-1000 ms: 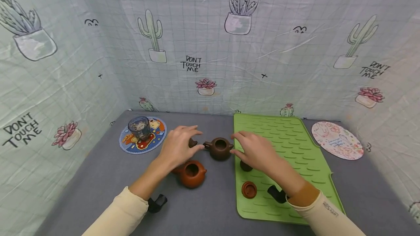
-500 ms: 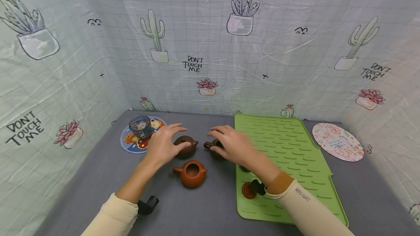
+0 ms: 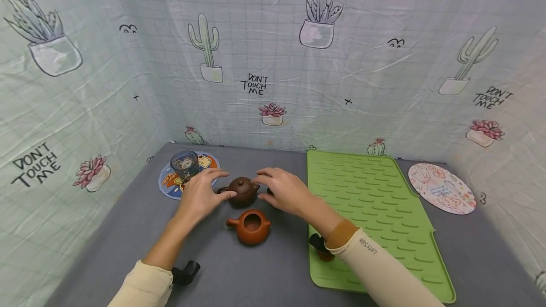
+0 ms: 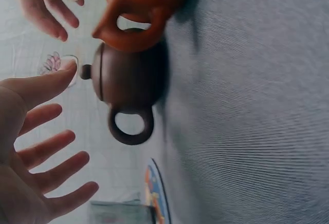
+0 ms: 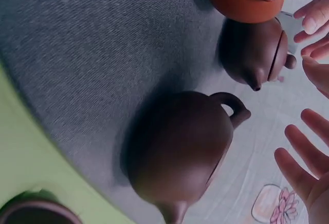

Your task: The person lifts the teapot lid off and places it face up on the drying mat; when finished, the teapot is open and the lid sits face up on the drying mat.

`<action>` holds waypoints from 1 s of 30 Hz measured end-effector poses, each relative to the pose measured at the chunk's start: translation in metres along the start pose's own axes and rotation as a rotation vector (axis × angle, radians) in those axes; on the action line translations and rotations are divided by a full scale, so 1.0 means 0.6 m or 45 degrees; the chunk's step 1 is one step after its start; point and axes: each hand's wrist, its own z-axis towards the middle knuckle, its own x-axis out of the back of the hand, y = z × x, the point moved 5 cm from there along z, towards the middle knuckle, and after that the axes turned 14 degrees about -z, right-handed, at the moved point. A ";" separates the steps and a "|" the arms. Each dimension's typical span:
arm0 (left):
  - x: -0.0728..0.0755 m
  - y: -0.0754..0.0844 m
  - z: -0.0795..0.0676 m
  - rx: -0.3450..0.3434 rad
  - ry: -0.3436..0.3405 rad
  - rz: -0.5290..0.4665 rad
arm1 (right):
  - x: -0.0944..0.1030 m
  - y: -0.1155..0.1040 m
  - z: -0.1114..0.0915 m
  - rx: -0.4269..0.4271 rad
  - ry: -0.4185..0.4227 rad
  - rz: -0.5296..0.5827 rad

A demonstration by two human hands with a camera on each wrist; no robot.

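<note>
A dark brown teapot (image 3: 242, 192) with its lid on stands between my two hands. On its left, my left hand (image 3: 202, 196) hovers with fingers spread; the left wrist view shows it apart from the teapot, thumb near the knob. My right hand (image 3: 286, 190) is at the spout side, fingers loosely extended and holding nothing. An orange-brown teapot (image 3: 259, 237) without a lid stands nearer to me. Another dark brown teapot (image 5: 180, 142) is mostly hidden behind my right hand in the head view, but large in the right wrist view.
A green ridged mat (image 3: 367, 203) lies right, bearing an orange-brown lid (image 3: 326, 256) partly covered by my wrist strap and a dark lid (image 5: 38, 212). A glass (image 3: 185, 165) stands on a round blue mat (image 3: 165, 190) at back left. A pink-patterned mat (image 3: 443, 188) lies far right.
Both hands have moved left. The right hand has left the open brown teapot's spout side and come to the lidded one, which the left hand had been covering. The teapots stay put.
</note>
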 end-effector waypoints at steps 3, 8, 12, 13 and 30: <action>-0.005 -0.011 -0.002 0.016 -0.006 -0.003 | -0.005 -0.008 0.008 0.019 0.019 -0.030; -0.016 -0.026 -0.004 0.074 -0.051 -0.005 | -0.020 -0.022 0.018 0.072 0.010 -0.068; -0.023 -0.031 -0.006 0.103 -0.071 0.000 | -0.033 -0.029 0.023 0.105 -0.025 -0.099; -0.024 -0.032 -0.006 0.105 -0.070 0.000 | -0.036 -0.031 0.024 0.112 -0.034 -0.112; -0.045 -0.034 -0.003 0.102 -0.121 -0.028 | -0.065 -0.033 0.033 0.103 -0.089 -0.166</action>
